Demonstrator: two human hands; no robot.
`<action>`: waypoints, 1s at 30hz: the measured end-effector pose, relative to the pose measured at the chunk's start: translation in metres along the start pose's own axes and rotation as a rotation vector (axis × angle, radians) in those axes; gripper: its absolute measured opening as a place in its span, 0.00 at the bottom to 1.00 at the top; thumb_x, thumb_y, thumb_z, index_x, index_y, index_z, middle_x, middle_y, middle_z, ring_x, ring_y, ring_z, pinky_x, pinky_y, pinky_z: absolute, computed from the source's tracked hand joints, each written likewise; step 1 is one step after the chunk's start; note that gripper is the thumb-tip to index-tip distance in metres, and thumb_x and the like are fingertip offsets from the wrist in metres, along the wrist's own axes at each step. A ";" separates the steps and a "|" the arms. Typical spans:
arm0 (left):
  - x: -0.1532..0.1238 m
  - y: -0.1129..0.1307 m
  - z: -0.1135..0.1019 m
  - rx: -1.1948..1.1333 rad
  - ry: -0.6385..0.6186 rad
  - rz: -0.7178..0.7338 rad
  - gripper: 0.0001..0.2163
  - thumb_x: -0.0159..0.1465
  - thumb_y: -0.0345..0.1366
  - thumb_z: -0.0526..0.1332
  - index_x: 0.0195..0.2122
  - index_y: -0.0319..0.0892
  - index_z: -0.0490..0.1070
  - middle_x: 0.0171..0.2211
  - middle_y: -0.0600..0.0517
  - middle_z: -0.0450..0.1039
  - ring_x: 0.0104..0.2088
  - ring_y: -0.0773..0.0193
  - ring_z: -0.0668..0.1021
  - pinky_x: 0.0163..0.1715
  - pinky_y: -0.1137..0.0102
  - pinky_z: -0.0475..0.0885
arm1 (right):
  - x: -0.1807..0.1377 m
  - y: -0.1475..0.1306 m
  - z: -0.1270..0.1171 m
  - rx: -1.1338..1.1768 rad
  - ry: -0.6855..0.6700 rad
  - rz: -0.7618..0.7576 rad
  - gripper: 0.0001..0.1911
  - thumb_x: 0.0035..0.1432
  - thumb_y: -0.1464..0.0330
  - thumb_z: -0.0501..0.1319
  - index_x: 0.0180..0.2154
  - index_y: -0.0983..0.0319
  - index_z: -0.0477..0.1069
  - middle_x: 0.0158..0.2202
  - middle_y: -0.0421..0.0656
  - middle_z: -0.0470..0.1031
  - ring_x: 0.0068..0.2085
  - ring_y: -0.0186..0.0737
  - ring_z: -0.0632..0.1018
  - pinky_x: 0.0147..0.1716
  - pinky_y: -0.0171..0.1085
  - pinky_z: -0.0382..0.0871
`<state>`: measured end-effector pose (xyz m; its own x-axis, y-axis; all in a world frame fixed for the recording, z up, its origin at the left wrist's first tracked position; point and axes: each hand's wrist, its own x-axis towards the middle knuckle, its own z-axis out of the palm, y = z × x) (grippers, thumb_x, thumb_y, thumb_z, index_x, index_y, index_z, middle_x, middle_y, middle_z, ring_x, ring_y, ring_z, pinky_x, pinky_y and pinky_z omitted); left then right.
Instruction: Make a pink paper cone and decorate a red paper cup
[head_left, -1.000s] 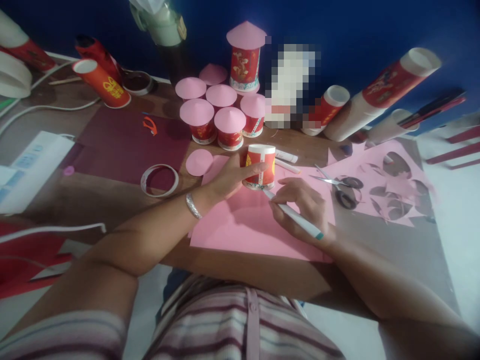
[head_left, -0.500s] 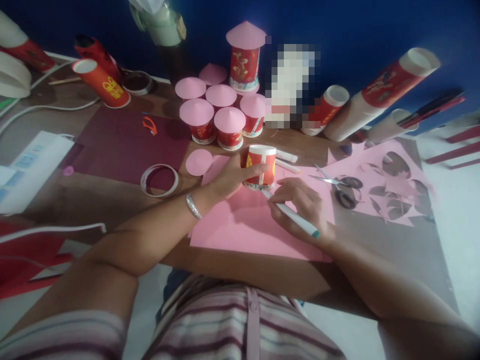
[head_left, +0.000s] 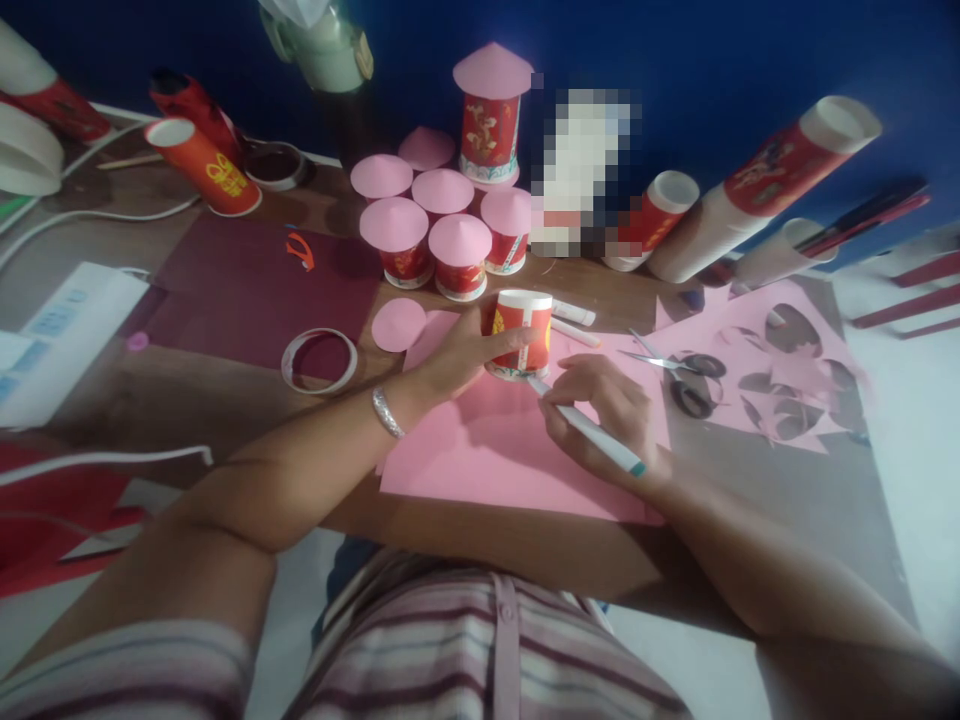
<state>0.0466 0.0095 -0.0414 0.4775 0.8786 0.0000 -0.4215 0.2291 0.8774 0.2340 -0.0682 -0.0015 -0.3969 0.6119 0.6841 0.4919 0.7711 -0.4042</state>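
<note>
My left hand (head_left: pixel 459 360) is wrapped round a red paper cup (head_left: pixel 513 345) with a white rim, a white strip and a teal wave band at its lower edge. In my right hand (head_left: pixel 600 410) is a white marker (head_left: pixel 596 436) with a green end, its tip at the cup's lower edge. Both hands are over a sheet of pink paper (head_left: pixel 465 465). Beside the sheet, to the left, lies a pink paper disc (head_left: pixel 400 325). Several red cups with pink cone roofs (head_left: pixel 460 243) stand behind, one of them (head_left: pixel 491 115) raised above the others.
Scissors (head_left: pixel 690 375) lie right of the pink sheet, near cut pink scraps (head_left: pixel 787 385). A roll of tape (head_left: pixel 319 360) and a maroon sheet (head_left: pixel 262 285) are on the left. Paper tubes (head_left: pixel 772 175) stand at the back right, a red cup (head_left: pixel 202 165) at the back left.
My right hand and the marker have shifted slightly to the right along the cup's lower edge. My left hand and the cup have stayed in place.
</note>
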 end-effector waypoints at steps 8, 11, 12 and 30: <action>-0.001 0.003 0.002 -0.001 0.009 -0.002 0.20 0.57 0.39 0.76 0.47 0.42 0.73 0.39 0.52 0.76 0.39 0.64 0.78 0.40 0.69 0.75 | 0.001 0.000 -0.002 -0.027 0.013 0.010 0.12 0.57 0.79 0.64 0.36 0.57 0.68 0.27 0.38 0.76 0.31 0.40 0.80 0.40 0.46 0.83; -0.002 0.006 0.005 -0.030 -0.001 0.015 0.17 0.59 0.40 0.75 0.45 0.42 0.74 0.39 0.52 0.77 0.40 0.64 0.79 0.43 0.68 0.75 | 0.000 0.000 -0.003 0.015 0.009 -0.015 0.11 0.57 0.79 0.65 0.36 0.57 0.69 0.27 0.37 0.77 0.30 0.39 0.80 0.42 0.47 0.84; -0.002 0.007 0.005 -0.042 -0.001 0.017 0.16 0.60 0.40 0.74 0.45 0.42 0.74 0.40 0.52 0.77 0.41 0.64 0.79 0.44 0.67 0.75 | 0.000 0.000 -0.003 0.036 0.002 -0.019 0.11 0.58 0.78 0.65 0.37 0.57 0.69 0.27 0.37 0.77 0.30 0.39 0.79 0.44 0.48 0.84; -0.007 0.011 0.010 -0.055 0.018 -0.062 0.15 0.62 0.43 0.72 0.42 0.40 0.74 0.37 0.50 0.75 0.39 0.62 0.79 0.41 0.65 0.77 | -0.001 -0.002 0.003 0.106 -0.003 -0.030 0.09 0.60 0.77 0.65 0.38 0.58 0.70 0.27 0.36 0.77 0.28 0.36 0.80 0.52 0.53 0.83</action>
<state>0.0464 0.0021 -0.0265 0.4901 0.8694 -0.0625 -0.4338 0.3054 0.8477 0.2316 -0.0699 -0.0035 -0.4124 0.5886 0.6953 0.3951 0.8033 -0.4456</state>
